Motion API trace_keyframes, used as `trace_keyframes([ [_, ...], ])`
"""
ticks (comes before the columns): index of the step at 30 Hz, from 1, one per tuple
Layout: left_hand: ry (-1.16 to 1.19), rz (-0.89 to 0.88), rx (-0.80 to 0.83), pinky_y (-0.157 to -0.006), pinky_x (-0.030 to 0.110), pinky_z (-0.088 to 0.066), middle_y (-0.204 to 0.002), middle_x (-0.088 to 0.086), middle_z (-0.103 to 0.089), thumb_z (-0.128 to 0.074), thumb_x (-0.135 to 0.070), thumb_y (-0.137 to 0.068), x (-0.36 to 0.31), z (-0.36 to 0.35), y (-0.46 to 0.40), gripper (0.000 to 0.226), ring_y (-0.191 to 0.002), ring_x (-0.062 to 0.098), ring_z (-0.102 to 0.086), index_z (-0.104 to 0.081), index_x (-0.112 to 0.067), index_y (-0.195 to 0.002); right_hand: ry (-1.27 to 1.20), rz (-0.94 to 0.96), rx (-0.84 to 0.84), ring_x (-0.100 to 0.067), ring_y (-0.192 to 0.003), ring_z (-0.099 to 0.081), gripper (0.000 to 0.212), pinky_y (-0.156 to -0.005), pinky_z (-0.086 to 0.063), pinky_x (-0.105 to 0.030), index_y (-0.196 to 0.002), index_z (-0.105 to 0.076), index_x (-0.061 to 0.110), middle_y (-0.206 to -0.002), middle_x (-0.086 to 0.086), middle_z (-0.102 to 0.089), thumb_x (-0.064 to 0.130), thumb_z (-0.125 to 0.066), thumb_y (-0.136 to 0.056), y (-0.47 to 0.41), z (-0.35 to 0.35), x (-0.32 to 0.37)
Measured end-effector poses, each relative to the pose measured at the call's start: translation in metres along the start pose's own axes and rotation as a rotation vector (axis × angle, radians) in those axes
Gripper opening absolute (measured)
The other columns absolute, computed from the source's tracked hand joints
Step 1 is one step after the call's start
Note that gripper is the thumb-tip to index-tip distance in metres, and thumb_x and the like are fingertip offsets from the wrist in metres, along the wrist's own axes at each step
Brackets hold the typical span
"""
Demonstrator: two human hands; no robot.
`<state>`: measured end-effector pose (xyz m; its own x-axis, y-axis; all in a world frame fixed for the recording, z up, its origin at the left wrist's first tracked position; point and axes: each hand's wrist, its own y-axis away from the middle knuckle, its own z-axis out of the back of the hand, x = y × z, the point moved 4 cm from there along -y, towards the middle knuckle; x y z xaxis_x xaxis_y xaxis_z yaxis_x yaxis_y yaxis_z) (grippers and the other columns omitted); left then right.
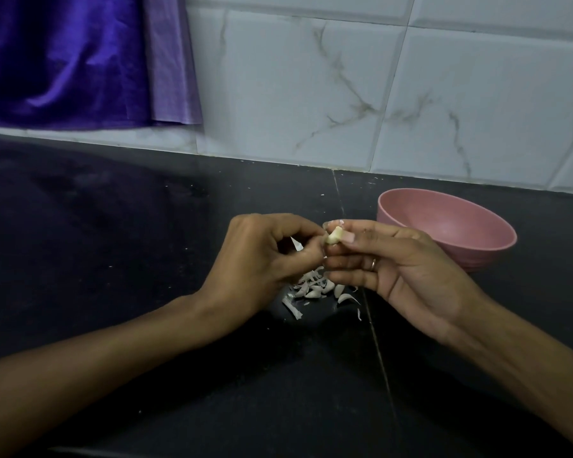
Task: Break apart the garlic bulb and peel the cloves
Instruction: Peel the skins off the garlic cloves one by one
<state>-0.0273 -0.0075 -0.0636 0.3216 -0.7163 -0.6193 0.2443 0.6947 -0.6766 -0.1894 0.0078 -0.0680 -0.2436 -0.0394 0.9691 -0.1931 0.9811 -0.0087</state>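
Observation:
A small pale garlic clove point(334, 235) is held above the black counter, between both hands. My right hand point(397, 272) pinches it with thumb and forefinger; a ring shows on one finger. My left hand point(262, 256) has its fingers curled against the clove's left side, and a thin strip of white skin point(296, 243) sticks out under those fingers. Below the hands lies a pile of white garlic peels point(315, 290) on the counter. Whether any unpeeled cloves lie in that pile is hard to tell.
A pink bowl point(490, 246) stands on the black counter point(146, 242) just right of my right hand; its inside looks bare. A marbled tile wall point(344, 87) runs along the back. Purple cloth point(80, 61) hangs at the upper left.

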Motion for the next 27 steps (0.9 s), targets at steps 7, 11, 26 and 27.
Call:
trace_keyframes([
  [7,-0.043,-0.026,-0.004,-0.050,0.010,-0.042,-0.061,-0.021,-0.062,-0.071,-0.019,-0.085,-0.0039,0.0008,0.0007,0.007,-0.049,0.002,-0.058,-0.077,-0.015,-0.087,0.070,0.037,0.007,-0.021,-0.076,-0.070,0.031,-0.063,-0.058,-0.027,-0.104,-0.072,0.002,-0.094,-0.016,-0.073,0.016,-0.068,-0.077,0.0001,0.0009,0.0025],
  [11,-0.143,-0.101,-0.001,-0.051,0.014,-0.045,-0.067,-0.012,-0.066,-0.067,-0.019,-0.084,-0.0065,0.0003,0.0007,0.011,-0.056,0.008,-0.061,-0.076,-0.013,-0.085,0.119,0.083,-0.013,-0.019,-0.076,-0.069,0.029,-0.064,-0.059,-0.026,-0.099,-0.073,0.000,-0.091,-0.017,-0.073,0.015,-0.070,-0.075,-0.0003,0.0011,0.0026],
  [26,-0.198,-0.081,0.005,-0.052,0.020,-0.048,-0.068,-0.023,-0.061,-0.066,-0.024,-0.084,-0.0043,-0.0013,0.0006,0.011,-0.057,0.003,-0.060,-0.076,-0.021,-0.088,0.213,0.126,-0.004,-0.012,-0.065,-0.062,0.027,-0.068,-0.061,-0.031,-0.099,-0.074,0.002,-0.080,-0.010,-0.072,0.011,-0.069,-0.075,-0.0018,0.0037,0.0033],
  [27,-0.183,-0.070,0.006,-0.051,0.018,-0.047,-0.067,-0.022,-0.061,-0.067,-0.023,-0.085,-0.0038,-0.0017,0.0004,0.010,-0.055,0.003,-0.060,-0.076,-0.020,-0.088,0.214,0.126,-0.004,-0.011,-0.065,-0.061,0.026,-0.068,-0.061,-0.031,-0.099,-0.075,0.002,-0.080,-0.010,-0.072,0.011,-0.069,-0.075,-0.0016,0.0042,0.0031],
])
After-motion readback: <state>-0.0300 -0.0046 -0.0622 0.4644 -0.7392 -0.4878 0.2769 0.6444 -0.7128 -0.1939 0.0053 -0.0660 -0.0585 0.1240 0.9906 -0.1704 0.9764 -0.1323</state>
